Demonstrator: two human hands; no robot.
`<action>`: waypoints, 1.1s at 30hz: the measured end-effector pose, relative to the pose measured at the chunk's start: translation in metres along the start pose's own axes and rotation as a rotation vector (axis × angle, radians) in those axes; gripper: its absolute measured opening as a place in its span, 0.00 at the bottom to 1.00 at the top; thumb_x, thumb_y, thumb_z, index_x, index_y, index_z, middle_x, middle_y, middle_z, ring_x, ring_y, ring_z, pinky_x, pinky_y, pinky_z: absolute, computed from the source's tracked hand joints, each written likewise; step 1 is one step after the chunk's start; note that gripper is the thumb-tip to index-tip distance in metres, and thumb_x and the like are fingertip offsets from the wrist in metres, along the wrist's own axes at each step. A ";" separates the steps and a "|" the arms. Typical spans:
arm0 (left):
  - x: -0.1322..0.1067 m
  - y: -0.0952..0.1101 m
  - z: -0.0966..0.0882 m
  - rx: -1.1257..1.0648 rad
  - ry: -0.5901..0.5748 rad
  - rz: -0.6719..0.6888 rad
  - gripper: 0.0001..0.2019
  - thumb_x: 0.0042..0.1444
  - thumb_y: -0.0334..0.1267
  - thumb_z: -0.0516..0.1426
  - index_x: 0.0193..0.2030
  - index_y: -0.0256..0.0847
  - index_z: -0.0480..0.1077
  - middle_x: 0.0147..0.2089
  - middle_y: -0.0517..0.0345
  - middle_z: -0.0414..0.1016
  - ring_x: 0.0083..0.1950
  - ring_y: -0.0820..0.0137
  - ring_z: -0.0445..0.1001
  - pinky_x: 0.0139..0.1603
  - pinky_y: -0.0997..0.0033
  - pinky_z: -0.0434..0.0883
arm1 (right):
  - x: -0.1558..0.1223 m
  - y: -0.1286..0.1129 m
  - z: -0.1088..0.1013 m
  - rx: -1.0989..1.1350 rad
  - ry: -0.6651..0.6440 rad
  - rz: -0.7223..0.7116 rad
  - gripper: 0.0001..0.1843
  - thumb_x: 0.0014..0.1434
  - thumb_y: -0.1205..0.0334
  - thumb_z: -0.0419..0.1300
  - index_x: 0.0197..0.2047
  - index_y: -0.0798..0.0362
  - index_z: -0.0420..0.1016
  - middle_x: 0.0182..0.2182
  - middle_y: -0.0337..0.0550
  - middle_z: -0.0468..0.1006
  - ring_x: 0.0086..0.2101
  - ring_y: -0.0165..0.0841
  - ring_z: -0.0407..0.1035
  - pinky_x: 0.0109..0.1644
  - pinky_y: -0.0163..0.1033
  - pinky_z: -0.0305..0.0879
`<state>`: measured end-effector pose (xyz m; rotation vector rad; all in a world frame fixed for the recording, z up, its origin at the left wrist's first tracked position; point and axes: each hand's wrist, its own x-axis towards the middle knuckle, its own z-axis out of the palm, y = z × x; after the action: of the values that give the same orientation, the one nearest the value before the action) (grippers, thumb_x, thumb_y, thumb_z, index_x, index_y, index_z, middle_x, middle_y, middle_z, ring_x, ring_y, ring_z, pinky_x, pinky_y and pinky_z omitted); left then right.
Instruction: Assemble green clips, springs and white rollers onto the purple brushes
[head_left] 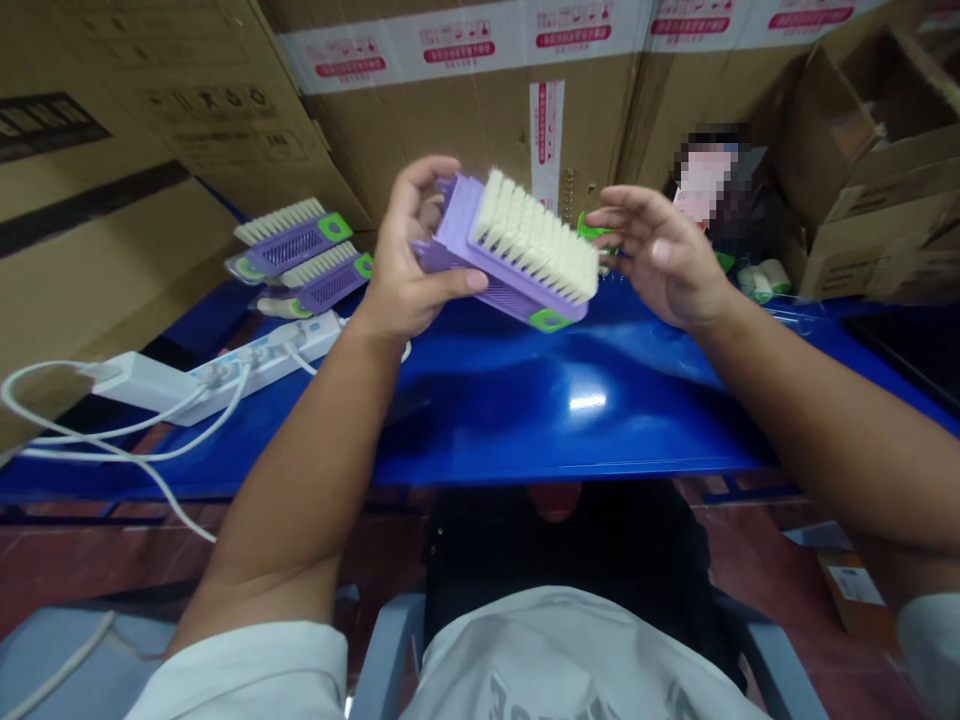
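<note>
My left hand (409,260) is closed round one end of a purple scrub brush (517,250), thumb along its near side. The brush is held above the blue table, tilted, with its cream bristles facing up and toward the right. A green piece with a hole sits at its lower right end. To the right of the brush, my right hand (660,250) is raised with fingers apart and nothing in it. Just behind its fingertips shows a bright green item (592,228), partly hidden. Similar purple and green brushes (300,255) lie stacked at the left.
A white power strip (262,360) with plugged-in cables lies left on the blue table (480,430). Large cardboard boxes (465,110) stand along the back. An open carton (862,190) is at the right, near small white and green pieces (765,280). A dark flat object (911,345) lies far right.
</note>
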<state>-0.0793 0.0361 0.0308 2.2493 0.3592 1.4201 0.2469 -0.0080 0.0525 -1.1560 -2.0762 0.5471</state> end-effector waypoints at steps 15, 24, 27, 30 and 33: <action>0.002 0.033 0.024 -0.094 -0.336 -0.433 0.53 0.40 0.60 0.84 0.71 0.47 0.74 0.67 0.46 0.83 0.67 0.48 0.85 0.66 0.53 0.84 | 0.021 0.056 0.020 -0.569 0.002 -0.039 0.18 0.69 0.62 0.63 0.55 0.55 0.91 0.53 0.59 0.92 0.55 0.58 0.85 0.61 0.57 0.77; -0.003 0.031 0.026 0.100 -0.352 -0.384 0.48 0.42 0.56 0.82 0.69 0.44 0.77 0.69 0.43 0.83 0.69 0.48 0.84 0.74 0.47 0.80 | 0.027 0.060 -0.005 0.350 0.347 -0.056 0.24 0.57 0.35 0.78 0.41 0.44 0.79 0.33 0.40 0.80 0.33 0.39 0.73 0.42 0.49 0.75; -0.005 0.026 0.024 0.306 -0.296 -0.325 0.51 0.43 0.60 0.82 0.71 0.43 0.76 0.71 0.42 0.82 0.70 0.46 0.83 0.76 0.47 0.79 | 0.022 0.039 -0.020 0.704 0.365 -0.093 0.28 0.49 0.36 0.84 0.40 0.41 0.78 0.30 0.35 0.74 0.30 0.35 0.66 0.38 0.47 0.73; -0.006 0.021 0.020 0.473 -0.250 -0.294 0.52 0.43 0.58 0.83 0.73 0.42 0.75 0.72 0.41 0.82 0.71 0.45 0.83 0.77 0.47 0.78 | 0.012 0.017 -0.031 0.841 0.284 -0.088 0.27 0.45 0.39 0.87 0.37 0.39 0.78 0.27 0.32 0.69 0.27 0.32 0.59 0.35 0.42 0.71; -0.006 0.018 0.016 0.534 -0.233 -0.313 0.50 0.45 0.53 0.82 0.75 0.42 0.76 0.74 0.43 0.82 0.73 0.44 0.82 0.79 0.47 0.77 | 0.002 0.005 -0.036 0.854 0.141 -0.102 0.27 0.47 0.38 0.87 0.34 0.40 0.78 0.27 0.33 0.70 0.25 0.31 0.56 0.31 0.42 0.68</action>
<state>-0.0679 0.0135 0.0291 2.5808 1.0604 0.9642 0.2756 -0.0025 0.0739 -0.5561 -1.4987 1.1173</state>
